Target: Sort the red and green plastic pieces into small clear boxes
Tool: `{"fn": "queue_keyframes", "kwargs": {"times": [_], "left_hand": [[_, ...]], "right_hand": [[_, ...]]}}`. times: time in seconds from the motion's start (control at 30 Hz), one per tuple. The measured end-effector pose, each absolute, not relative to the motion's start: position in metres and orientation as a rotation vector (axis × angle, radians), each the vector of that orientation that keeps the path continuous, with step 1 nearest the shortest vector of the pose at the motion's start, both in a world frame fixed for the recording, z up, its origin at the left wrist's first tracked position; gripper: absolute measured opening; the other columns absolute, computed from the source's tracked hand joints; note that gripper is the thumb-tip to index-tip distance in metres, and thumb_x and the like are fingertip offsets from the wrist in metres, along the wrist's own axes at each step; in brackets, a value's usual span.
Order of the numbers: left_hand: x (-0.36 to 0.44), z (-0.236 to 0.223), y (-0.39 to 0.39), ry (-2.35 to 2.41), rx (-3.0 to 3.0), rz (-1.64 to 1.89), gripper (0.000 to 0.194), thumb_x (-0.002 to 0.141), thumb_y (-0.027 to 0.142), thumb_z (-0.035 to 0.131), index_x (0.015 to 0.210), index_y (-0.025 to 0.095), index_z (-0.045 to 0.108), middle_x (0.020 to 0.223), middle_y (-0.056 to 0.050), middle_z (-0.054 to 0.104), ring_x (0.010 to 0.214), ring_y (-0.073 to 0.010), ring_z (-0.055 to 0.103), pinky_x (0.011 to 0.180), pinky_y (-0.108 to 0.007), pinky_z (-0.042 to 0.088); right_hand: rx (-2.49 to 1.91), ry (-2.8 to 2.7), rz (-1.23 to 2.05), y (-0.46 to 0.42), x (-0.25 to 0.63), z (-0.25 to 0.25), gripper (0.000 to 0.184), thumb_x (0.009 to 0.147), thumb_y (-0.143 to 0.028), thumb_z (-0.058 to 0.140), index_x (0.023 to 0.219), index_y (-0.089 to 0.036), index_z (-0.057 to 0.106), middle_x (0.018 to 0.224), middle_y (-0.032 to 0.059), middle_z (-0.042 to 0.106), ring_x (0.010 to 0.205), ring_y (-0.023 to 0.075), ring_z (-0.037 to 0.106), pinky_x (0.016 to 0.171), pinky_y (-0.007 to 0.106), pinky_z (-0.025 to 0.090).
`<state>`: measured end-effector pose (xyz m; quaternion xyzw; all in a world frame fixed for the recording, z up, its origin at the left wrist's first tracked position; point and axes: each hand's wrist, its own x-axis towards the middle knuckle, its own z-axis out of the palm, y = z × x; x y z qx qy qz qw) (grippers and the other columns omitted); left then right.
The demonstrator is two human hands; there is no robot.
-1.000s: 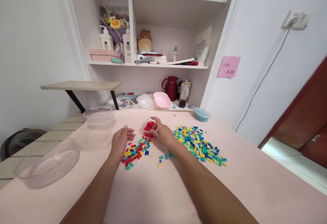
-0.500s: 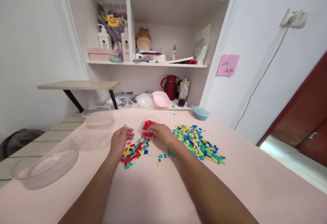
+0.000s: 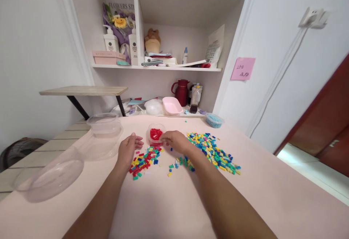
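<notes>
My right hand (image 3: 176, 141) has its fingers curled at the right rim of a small clear plastic container (image 3: 157, 125), which holds red toy bricks (image 3: 155, 134). Its fingertips are partly hidden. Left of that container, my left hand (image 3: 129, 148) rests above the table with its fingers extended, holding nothing. Between my forearms lies a small mixed pile of bricks (image 3: 145, 162), red, yellow, green and blue. A larger spread of blue, yellow, green and white bricks (image 3: 211, 151) lies beyond my right forearm, which covers part of it.
Clear plastic tubs (image 3: 105, 128) and a clear lid (image 3: 51, 179) lie on the left of the pink table (image 3: 163, 210). A tub of light blue pieces (image 3: 214, 120) stands at the back right. Behind are a pink tray (image 3: 172, 105), a red jug (image 3: 181, 93) and a bottle (image 3: 195, 101).
The container of red bricks has shifted slightly left. My right hand has moved a little to the right, uncovering more of the red bricks. My left hand has stayed put.
</notes>
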<state>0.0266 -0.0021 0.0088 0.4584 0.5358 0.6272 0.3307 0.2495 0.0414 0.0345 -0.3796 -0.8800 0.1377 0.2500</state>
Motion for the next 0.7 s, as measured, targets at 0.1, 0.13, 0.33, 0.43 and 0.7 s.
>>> {"fn": "queue_keyframes", "kwargs": {"times": [0.1,0.13,0.33,0.43,0.7], "left_hand": [[0.026,0.008,-0.002,1.398,1.197,1.635,0.053,0.072,0.067,0.058,0.075,0.015,0.07,0.066,-0.008,0.071,0.06,-0.0191,0.065,0.063,-0.033,0.051],[0.026,0.008,-0.002,1.397,1.197,1.634,0.053,0.072,0.067,0.058,0.075,0.015,0.07,0.066,-0.008,0.071,0.06,-0.019,0.065,0.063,-0.033,0.051],[0.025,0.006,0.0,1.386,1.2,1.63,0.053,0.073,0.067,0.058,0.075,0.015,0.07,0.068,-0.009,0.071,0.061,-0.0194,0.065,0.063,-0.032,0.05],[0.025,0.006,0.001,1.385,1.199,1.628,0.053,0.073,0.066,0.058,0.075,0.015,0.07,0.067,-0.008,0.071,0.06,-0.0187,0.065,0.063,-0.032,0.05],[0.025,0.004,0.001,1.384,1.2,1.618,0.053,0.074,0.066,0.057,0.075,0.015,0.07,0.067,-0.008,0.071,0.058,-0.0174,0.064,0.064,-0.032,0.051]], "right_hand": [[-1.044,-2.417,0.364,0.048,0.255,0.032,0.039,0.075,-0.004,0.047,0.096,-0.025,0.073,0.091,0.0003,0.071,0.074,0.0137,0.062,0.07,0.023,0.044],[-1.053,-2.427,0.357,0.05,0.256,0.031,0.04,0.072,-0.003,0.047,0.092,-0.024,0.074,0.091,0.0,0.071,0.074,0.0135,0.062,0.069,0.022,0.043],[-1.077,-2.427,0.335,0.055,0.257,0.025,0.035,0.069,-0.003,0.046,0.082,-0.022,0.072,0.094,0.0003,0.07,0.08,0.0141,0.061,0.071,0.022,0.042],[-1.099,-2.398,0.355,0.05,0.255,0.027,0.036,0.076,-0.006,0.044,0.093,-0.021,0.071,0.095,0.0017,0.07,0.074,0.014,0.061,0.07,0.022,0.043],[-1.08,-2.388,0.346,0.041,0.252,0.033,0.035,0.083,-0.011,0.046,0.105,-0.025,0.07,0.105,0.0015,0.069,0.081,0.0155,0.062,0.074,0.024,0.044]]}}
